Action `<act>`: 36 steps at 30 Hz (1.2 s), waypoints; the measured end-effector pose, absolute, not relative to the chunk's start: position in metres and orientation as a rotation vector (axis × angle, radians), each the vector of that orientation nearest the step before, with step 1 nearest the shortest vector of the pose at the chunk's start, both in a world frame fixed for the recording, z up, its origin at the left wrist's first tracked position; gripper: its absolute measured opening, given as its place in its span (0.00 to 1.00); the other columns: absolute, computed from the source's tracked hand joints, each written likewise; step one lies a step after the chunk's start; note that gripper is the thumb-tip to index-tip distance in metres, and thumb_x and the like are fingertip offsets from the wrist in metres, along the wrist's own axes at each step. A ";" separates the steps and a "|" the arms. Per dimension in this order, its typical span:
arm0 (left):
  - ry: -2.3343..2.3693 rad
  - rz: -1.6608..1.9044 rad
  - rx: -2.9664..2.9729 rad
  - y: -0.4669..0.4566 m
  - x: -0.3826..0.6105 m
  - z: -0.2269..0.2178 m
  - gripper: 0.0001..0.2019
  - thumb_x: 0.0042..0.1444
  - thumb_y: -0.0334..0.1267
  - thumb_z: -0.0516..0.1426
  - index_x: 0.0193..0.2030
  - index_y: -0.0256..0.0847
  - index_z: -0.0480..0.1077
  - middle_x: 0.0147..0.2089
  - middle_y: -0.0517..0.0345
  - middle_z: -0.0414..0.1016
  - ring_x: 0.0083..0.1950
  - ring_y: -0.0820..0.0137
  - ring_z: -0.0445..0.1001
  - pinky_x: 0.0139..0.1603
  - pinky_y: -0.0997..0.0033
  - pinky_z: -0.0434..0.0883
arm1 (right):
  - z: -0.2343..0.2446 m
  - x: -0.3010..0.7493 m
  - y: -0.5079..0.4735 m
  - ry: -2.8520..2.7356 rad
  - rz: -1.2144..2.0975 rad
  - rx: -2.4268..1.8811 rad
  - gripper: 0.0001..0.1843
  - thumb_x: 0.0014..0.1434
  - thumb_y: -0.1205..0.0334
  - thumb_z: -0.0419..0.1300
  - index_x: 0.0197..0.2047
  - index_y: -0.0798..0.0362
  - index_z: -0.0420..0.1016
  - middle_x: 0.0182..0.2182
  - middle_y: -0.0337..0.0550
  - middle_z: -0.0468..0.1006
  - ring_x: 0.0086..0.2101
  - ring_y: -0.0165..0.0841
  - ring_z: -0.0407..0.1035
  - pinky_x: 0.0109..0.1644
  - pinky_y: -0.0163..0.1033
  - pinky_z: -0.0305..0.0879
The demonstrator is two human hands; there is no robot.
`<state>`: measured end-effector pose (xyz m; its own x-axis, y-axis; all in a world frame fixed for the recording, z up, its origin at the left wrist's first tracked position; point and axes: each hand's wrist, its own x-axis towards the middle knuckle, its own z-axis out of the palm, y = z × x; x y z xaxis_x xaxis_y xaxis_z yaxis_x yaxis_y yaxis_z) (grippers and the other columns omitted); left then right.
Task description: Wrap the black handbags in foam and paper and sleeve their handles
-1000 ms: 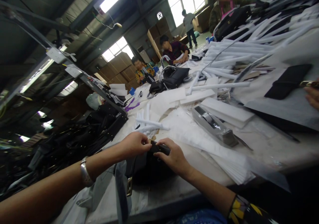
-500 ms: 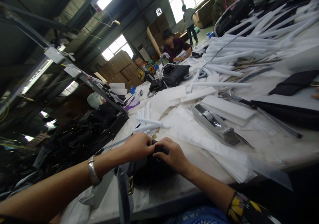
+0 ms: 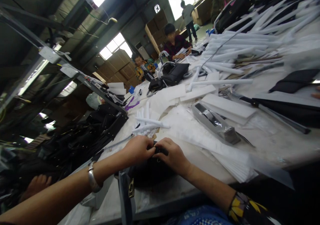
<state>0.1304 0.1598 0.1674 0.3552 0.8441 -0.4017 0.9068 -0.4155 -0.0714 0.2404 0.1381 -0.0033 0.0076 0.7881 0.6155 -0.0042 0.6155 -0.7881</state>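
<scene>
A black bag (image 3: 152,173) rests on the near edge of the table, below both hands. My left hand (image 3: 140,148), with a silver bangle on its wrist, pinches the dark upper edge of the bag. Close beside it, my right hand (image 3: 173,155) has thumb and fingers closed on the same dark part, and the fingertips of the two hands nearly meet. Exactly what lies between the fingers is partly hidden. A strap with a gold-coloured buckle (image 3: 131,187) hangs at the bag's left side.
A grey tape dispenser (image 3: 215,123) stands on the white table among paper sheets (image 3: 230,110). White foam tubes (image 3: 240,46) are heaped at the back right. Black bags (image 3: 75,145) pile up at left, where another person's hand (image 3: 37,185) shows. Co-workers (image 3: 176,43) sit across the table.
Another person's hand has appeared at the lower left. My two hands stay nearly in place on the bag, with only slight finger movement. The view has shifted a little.
</scene>
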 end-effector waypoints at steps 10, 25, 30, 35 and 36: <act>1.546 -0.583 2.378 0.169 0.130 0.162 0.10 0.52 0.40 0.55 0.26 0.41 0.75 0.24 0.60 0.74 0.27 0.70 0.69 0.28 0.71 0.56 | -0.002 0.240 0.139 -1.534 0.716 -0.740 0.15 0.53 0.67 0.73 0.42 0.52 0.74 0.38 0.42 0.75 0.42 0.39 0.70 0.47 0.42 0.67; 1.517 -0.675 2.353 0.173 0.119 0.172 0.12 0.52 0.41 0.55 0.20 0.40 0.65 0.19 0.64 0.61 0.25 0.73 0.61 0.27 0.70 0.53 | -0.007 0.238 0.136 -1.468 0.813 -0.707 0.15 0.53 0.67 0.73 0.43 0.49 0.78 0.40 0.42 0.78 0.44 0.39 0.72 0.50 0.44 0.69; 1.473 -0.699 2.336 0.178 0.119 0.170 0.10 0.50 0.39 0.55 0.20 0.40 0.65 0.18 0.65 0.60 0.24 0.73 0.61 0.27 0.71 0.53 | -0.010 0.236 0.135 -1.501 0.676 -0.682 0.15 0.55 0.67 0.71 0.46 0.50 0.76 0.42 0.44 0.77 0.45 0.39 0.71 0.51 0.44 0.69; 1.495 -0.623 2.345 0.170 0.121 0.164 0.08 0.51 0.38 0.55 0.23 0.40 0.70 0.21 0.63 0.66 0.26 0.72 0.64 0.28 0.71 0.54 | -0.013 0.234 0.136 -1.533 0.636 -0.677 0.15 0.57 0.65 0.70 0.47 0.51 0.75 0.43 0.46 0.78 0.45 0.40 0.70 0.51 0.45 0.69; 1.495 -0.599 2.344 0.169 0.121 0.163 0.08 0.51 0.37 0.55 0.25 0.40 0.71 0.22 0.63 0.69 0.27 0.72 0.65 0.29 0.71 0.55 | -0.013 0.234 0.136 -1.536 0.629 -0.678 0.15 0.58 0.64 0.69 0.48 0.51 0.75 0.43 0.46 0.78 0.45 0.40 0.70 0.51 0.45 0.69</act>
<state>0.1212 0.1685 0.1626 0.3729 0.7855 -0.4938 0.9091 -0.4159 0.0250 0.2340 0.1363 -0.0126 -0.0454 0.7375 0.6738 0.0528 0.6754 -0.7356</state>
